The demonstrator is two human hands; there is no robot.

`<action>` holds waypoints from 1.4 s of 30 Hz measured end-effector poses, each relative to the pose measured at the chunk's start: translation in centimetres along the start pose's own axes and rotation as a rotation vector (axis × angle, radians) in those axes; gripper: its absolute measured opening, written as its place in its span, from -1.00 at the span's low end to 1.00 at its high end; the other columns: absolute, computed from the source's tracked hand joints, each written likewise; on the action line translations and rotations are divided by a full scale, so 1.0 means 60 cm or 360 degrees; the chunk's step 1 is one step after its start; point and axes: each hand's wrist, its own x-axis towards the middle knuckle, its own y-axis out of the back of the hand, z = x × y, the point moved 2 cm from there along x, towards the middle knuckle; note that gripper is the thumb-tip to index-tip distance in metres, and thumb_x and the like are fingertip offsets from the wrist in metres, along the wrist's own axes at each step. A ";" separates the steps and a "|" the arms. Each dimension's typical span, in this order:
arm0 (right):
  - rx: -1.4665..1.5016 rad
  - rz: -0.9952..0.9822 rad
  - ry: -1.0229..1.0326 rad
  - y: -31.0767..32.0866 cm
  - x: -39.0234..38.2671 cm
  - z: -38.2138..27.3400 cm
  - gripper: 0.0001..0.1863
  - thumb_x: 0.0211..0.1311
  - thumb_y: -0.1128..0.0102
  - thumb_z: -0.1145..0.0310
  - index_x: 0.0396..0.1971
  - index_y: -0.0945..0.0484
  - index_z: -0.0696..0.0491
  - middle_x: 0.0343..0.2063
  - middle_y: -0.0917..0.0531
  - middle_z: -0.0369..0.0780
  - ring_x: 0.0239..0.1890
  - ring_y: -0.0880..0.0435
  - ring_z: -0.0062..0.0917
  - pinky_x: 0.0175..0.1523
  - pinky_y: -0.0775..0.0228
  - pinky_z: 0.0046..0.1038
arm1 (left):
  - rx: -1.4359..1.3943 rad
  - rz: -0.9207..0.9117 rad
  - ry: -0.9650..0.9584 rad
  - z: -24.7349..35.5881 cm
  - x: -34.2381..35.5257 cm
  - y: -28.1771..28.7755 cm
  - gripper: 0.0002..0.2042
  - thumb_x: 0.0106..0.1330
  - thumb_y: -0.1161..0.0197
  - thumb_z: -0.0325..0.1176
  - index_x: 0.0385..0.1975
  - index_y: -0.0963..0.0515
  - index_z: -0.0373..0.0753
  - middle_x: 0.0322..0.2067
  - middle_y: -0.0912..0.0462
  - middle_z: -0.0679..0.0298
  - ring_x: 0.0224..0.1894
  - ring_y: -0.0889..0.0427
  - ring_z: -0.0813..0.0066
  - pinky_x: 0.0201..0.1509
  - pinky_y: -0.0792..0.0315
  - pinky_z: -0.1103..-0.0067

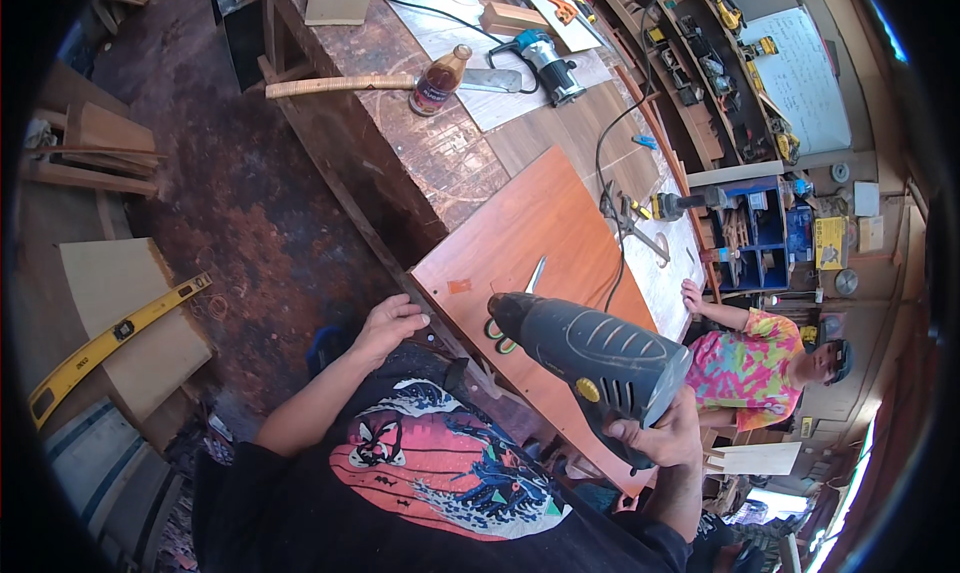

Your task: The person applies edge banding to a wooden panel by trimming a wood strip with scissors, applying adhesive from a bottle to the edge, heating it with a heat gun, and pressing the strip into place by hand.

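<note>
My right hand [665,435] grips the handle of a dark grey heat gun [600,353] with a yellow dial. Its black nozzle points left, held over a reddish-brown wooden panel [570,218]. On the panel lie scissors [503,337] with green and orange handles, partly hidden behind the nozzle. A small orange patch [459,287] shows near the panel's left corner. My left hand [393,330] is beside the panel's near left edge, empty, its fingers loosely stretched out; whether they touch the edge I cannot tell.
Beyond the panel, the workbench holds a bottle [440,81], a machete-like blade with a wrapped handle [345,86], a teal trim router [548,65] and a clamp [640,228]. A cable crosses the panel. A co-worker [745,368] stands at right. A yellow spirit level [120,333] lies left.
</note>
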 end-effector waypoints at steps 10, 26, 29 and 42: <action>-0.0080 -0.0009 0.0070 0.009 0.024 -0.037 -0.38 0.01 -0.68 0.38 0.04 -0.56 0.27 -0.22 -0.75 -0.23 -0.25 -0.70 -0.61 -0.13 -0.56 -0.52 | -0.0003 -0.0184 0.0106 0.009 -0.005 0.009 -0.21 0.27 -0.50 -0.36 0.43 -0.24 -0.51 0.24 -0.56 -0.06 0.19 -0.62 0.26 0.24 -0.49 0.41; -0.0038 -0.0014 -0.0048 0.010 0.038 -0.085 -0.34 0.03 -0.62 0.37 0.08 -0.49 0.33 -0.38 -0.74 -0.19 -0.39 -0.73 -0.58 -0.26 -0.57 -0.53 | -0.0083 -0.0177 0.0054 0.003 0.005 0.017 -0.22 0.22 -0.51 -0.47 0.39 -0.26 -0.61 0.23 -0.54 -0.17 0.18 -0.63 0.24 0.28 -0.52 0.46; -0.0041 0.0049 -0.0083 0.007 0.041 -0.095 -0.32 0.02 -0.63 0.36 0.09 -0.48 0.32 -0.36 -0.74 -0.20 -0.40 -0.72 -0.59 -0.26 -0.57 -0.53 | -0.0105 -0.0173 0.0051 -0.003 0.005 0.021 -0.22 0.22 -0.51 -0.47 0.40 -0.26 -0.60 0.23 -0.54 -0.18 0.18 -0.63 0.24 0.28 -0.51 0.47; -0.0087 -0.0036 -0.0101 0.010 0.046 -0.109 -0.37 -0.02 -0.57 0.45 0.10 -0.54 0.30 -0.09 -0.73 -0.19 -0.07 -0.67 -0.56 0.05 -0.54 -0.42 | -0.0108 -0.0240 0.0081 -0.001 0.015 0.024 -0.21 0.26 -0.47 -0.47 0.44 -0.20 -0.57 0.25 -0.53 -0.11 0.19 -0.60 0.25 0.24 -0.49 0.42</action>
